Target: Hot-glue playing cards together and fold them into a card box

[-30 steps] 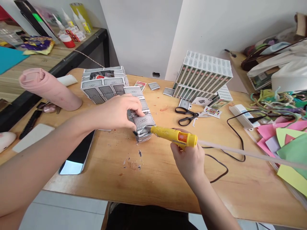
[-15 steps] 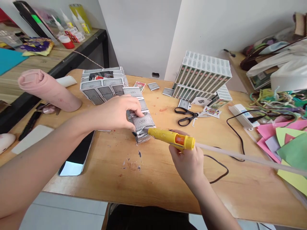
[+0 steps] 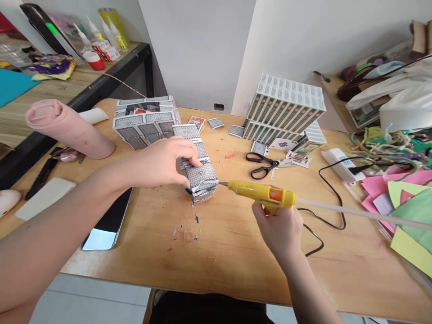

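My left hand grips the near part of a long structure made of playing cards, patterned grey and white, with thumb and fingers on either side. Its near end looks rough and layered. In my right hand is a yellow hot glue gun, its metal nozzle at the right edge of the card structure's near end. A long translucent glue stick sticks out of the gun's back. Behind my left hand stands a box built of cards, with loose cards inside its open top.
Black-handled scissors lie beside loose cards. Stacked card packs stand at the back right. A power strip with a black cord is at right, near coloured paper. A phone and a pink roll are at left.
My right hand has moved the glue gun to the right, so its nozzle has gone from the top of the card structure's near end to its right edge. My left hand keeps its grip.
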Demonstrator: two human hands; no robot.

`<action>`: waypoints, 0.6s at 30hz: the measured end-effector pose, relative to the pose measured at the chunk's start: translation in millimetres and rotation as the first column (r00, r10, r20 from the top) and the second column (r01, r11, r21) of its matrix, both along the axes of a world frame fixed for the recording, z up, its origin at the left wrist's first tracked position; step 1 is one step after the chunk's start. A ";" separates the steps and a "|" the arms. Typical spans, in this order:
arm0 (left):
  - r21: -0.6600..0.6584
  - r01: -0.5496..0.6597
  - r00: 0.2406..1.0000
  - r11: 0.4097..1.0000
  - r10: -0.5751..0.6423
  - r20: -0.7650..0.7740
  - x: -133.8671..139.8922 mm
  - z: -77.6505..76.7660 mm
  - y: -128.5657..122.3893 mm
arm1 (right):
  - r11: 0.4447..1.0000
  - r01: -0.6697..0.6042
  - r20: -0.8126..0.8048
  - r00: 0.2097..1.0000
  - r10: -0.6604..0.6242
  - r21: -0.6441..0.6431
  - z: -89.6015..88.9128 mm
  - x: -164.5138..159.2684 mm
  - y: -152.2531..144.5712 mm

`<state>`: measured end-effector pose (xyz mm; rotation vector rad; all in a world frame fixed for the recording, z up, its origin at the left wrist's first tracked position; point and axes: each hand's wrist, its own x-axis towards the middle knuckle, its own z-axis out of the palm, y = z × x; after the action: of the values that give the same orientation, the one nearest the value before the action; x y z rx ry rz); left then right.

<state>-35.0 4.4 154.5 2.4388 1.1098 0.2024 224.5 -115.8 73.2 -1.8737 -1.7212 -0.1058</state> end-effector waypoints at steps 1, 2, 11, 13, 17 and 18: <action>-0.003 -0.006 1.000 1.000 0.006 -0.001 -0.5 -0.3 -0.5 | 0.999 0.035 -0.008 0.999 -0.035 -0.005 0.1 3.8 -0.4; -0.005 -0.012 1.000 1.000 0.012 -0.002 -1.0 -0.6 -0.9 | 0.998 0.066 -0.025 0.997 -0.066 -0.006 0.8 6.6 -0.8; 0.024 -0.013 0.998 1.000 0.014 -0.055 -4.3 2.5 -8.1 | 0.987 0.137 -0.333 0.930 -0.157 -0.081 8.5 -1.6 -1.1; 0.059 -0.035 0.995 0.998 0.040 -0.090 -0.8 1.6 -17.6 | 0.983 0.158 -0.386 0.904 -0.184 -0.098 4.9 0.3 -0.4; 0.216 -0.193 0.979 0.957 0.204 -0.028 13.6 -10.6 -41.2 | 0.964 0.210 -0.442 0.857 -0.263 -0.165 -0.2 5.9 1.3; 0.250 -0.233 0.971 0.940 0.239 0.010 16.8 -14.5 -45.8 | 0.960 0.217 -0.450 0.849 -0.275 -0.178 -0.7 6.9 1.8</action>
<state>-18.3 -41.3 140.0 2.5210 1.4660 0.4166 231.4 -114.0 72.5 -1.9956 -1.1722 0.3405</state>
